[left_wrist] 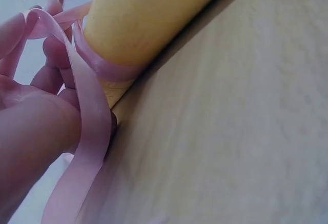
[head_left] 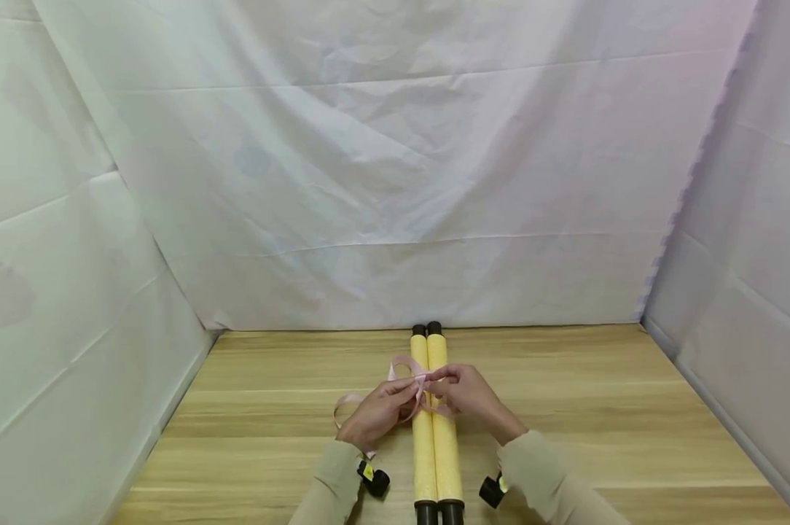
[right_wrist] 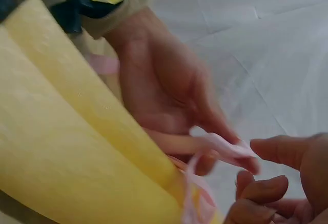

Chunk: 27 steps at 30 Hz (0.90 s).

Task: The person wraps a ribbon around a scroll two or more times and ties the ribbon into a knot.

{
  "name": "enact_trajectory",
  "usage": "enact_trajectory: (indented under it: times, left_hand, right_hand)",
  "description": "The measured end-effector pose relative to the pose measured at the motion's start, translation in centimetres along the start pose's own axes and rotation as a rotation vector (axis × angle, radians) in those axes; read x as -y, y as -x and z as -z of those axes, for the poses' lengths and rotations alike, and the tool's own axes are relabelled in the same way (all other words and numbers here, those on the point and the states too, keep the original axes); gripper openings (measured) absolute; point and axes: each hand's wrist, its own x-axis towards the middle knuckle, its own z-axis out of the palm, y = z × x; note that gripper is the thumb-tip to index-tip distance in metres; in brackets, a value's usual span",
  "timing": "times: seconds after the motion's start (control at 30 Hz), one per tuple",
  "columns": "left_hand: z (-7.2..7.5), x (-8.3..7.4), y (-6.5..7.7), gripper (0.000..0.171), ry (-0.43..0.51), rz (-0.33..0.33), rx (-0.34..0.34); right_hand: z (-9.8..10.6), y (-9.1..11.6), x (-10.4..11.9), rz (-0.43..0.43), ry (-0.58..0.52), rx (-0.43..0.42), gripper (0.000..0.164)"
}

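Note:
Two yellow foam-like rods (head_left: 436, 445) with black ends lie side by side, and a pink ribbon (left_wrist: 93, 101) passes around them. My left hand (head_left: 378, 412) is at their left side, its thumb and fingers pinching a folded bit of the ribbon above the rods. Over the right rod, my right hand (head_left: 474, 394) reaches in with a fingertip right at that fold. In the right wrist view, the right hand's extended finger stands apart from its other, bent fingers, with a gap between. A ribbon loop rises beyond the left hand, and a loose tail hangs past its wrist.
The rods lie lengthwise on a wood-grain table (head_left: 270, 423), their far ends close to a white cloth backdrop (head_left: 395, 182). More white cloth hangs at both sides. Black wrist devices (head_left: 375, 481) are strapped at the beige sleeves (head_left: 533, 467).

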Motion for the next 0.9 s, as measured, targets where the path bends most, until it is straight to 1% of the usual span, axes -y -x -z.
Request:
enact_trajectory:
  times: [0.07,0.2,0.27,0.43,0.57,0.7,0.8,0.9]
  left_hand:
    - [0.0,-0.1,0.0,0.042,0.008,0.009,-0.008]
    - [0.1,-0.2,-0.1,0.040,0.019,0.021,-0.026]
    - [0.1,-0.3,-0.1,0.039,0.018,0.027,-0.028]
    - [0.0,-0.4,0.0,0.039,-0.001,0.047,-0.036]
    - [0.0,-0.9,0.2,0.042,-0.004,0.072,-0.055]
    - [-0.1,-1.4,0.4,0.044,0.016,0.105,-0.064]
    - [-0.1,-1.7,0.4,0.043,-0.007,0.099,-0.065]
    - [0.0,-1.8,0.5,0.042,-0.053,0.095,-0.082]
  right_hand:
    - [-0.8,0.2,-0.3,0.010,-0.003,-0.007,0.028]
    - [-1.8,0.3,-1.0,0.041,-0.050,-0.015,0.021]
    - [-2.1,0.3,-1.3,0.046,-0.074,-0.033,0.019]
    - [-2.5,0.2,-1.7,0.032,-0.114,-0.093,0.017]
    - [-2.6,0.1,-1.8,0.028,-0.136,-0.098,0.017]
    - [-2.6,0.1,-1.8,0.015,-0.151,-0.101,0.024]
    - [-2.6,0.2,-1.8,0.006,-0.161,-0.105,0.029]
    - [-2.6,0.2,-1.8,0.005,-0.171,-0.109,0.027]
